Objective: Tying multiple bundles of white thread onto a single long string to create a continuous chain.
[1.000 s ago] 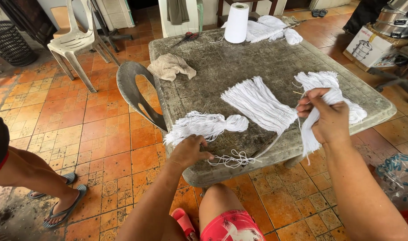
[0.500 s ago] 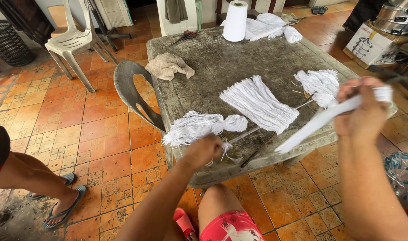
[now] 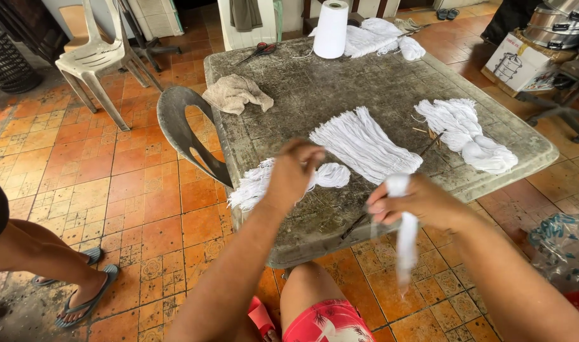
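So the right hand (image 3: 422, 204) was at about 4 o'clock from the middle of the table (image 3: 315, 95), fingers wrapped tight around a white bundle of string (image 3: 405, 237) that hung down past the table's near edge, folded end poking up above the fist. The left hand (image 3: 294, 171) was raised over the table at roughly 7 o'clock; its fingers looked pinched together, but I honestly couldn't tell if there was a thread in them, too blurry. Right behind it lay another loose white bundle (image 3: 257, 183), touching the table edge. A flat fanned bundle (image 3: 364, 142) sat dead centre, and a bigger heap of string (image 3: 470, 133) lay out at 3 o'clock. Up at 12 o'clock stood a white spool (image 3: 332, 28), scissors (image 3: 257, 52) near 11, and a crumpled beige rag (image 3: 237, 94) at 10. A plastic chair (image 3: 93, 57) stood well apart on the tiles.
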